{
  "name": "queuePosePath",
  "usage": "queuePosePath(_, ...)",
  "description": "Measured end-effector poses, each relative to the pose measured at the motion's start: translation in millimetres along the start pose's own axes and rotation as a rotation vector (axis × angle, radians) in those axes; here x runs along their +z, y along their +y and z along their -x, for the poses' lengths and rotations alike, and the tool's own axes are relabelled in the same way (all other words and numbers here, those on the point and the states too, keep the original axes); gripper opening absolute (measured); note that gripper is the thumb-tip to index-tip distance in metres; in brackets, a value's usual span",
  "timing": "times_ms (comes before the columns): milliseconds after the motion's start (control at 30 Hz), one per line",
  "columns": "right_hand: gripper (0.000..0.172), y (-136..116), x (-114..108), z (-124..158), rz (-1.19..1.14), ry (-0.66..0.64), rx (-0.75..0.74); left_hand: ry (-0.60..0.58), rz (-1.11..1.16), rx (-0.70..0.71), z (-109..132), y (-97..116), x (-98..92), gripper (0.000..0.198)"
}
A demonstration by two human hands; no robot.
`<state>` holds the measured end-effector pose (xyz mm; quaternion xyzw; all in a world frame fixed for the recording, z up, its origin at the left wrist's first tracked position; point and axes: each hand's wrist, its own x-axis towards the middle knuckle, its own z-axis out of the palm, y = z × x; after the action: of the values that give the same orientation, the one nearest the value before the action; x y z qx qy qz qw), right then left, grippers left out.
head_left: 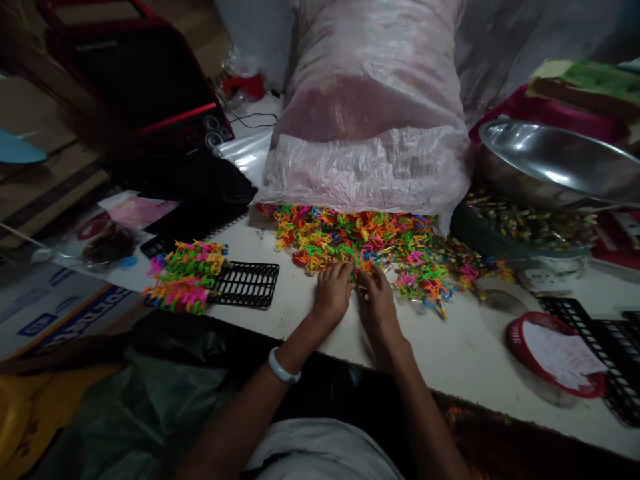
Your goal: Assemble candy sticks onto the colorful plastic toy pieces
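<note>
Working, by the look of it, on a small plastic piece (355, 272), located at the near edge of a loose pile of bright, curly bits (320, 243), between the fingertips of the left hand (333, 291) and the right hand (379, 298). Curled at the fingers on both sides, with tips close together; cannot tell, in such dim light, whether clamped on the piece or only touching. Probably at the step of picking out and readying single pieces, judging by the bright bunch (190, 277) standing in rows on the black rack (249, 283) to the left, bare at its right end. Calling next, most likely, for a fine pinch on one piece without dragging tangled neighbours along. Farther out on the white table (440, 353): behind the pile, a big plastic sack (370, 100); to the right, a metal bowl (565, 160) above a green tub (520, 250), and nearer, a red basket (520, 340) holding paper (563, 353)
</note>
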<state>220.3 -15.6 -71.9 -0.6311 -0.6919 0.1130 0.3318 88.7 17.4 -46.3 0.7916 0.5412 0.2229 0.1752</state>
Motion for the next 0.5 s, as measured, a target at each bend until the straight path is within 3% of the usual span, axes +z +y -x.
queuePosePath(133,0.047,-6.9,-6.6,27.3,-0.150,-0.112,-0.006,-0.009,0.006,-0.020,27.6,-7.6,-7.2,0.021)
queuePosePath(233,0.037,-12.2,-12.5,42.4,-0.242,-0.155,-0.013,0.010,0.015,-0.051,43.1,-15.2,-11.4,0.011)
queuePosePath(333,0.030,-15.9,-8.3,40.0,-0.316,-0.047,0.096,0.047,0.031,-0.060,45.2,-19.7,-11.6,0.007)
queuePosePath(400,0.037,-17.1,-3.2,31.8,-0.292,0.040,0.187,0.064,0.037,-0.043,42.2,-21.7,-10.8,0.007)
queuePosePath(500,0.042,-17.6,0.3,20.3,-0.242,0.002,0.226,0.094,0.017,-0.029,36.5,-25.4,-9.6,0.009)
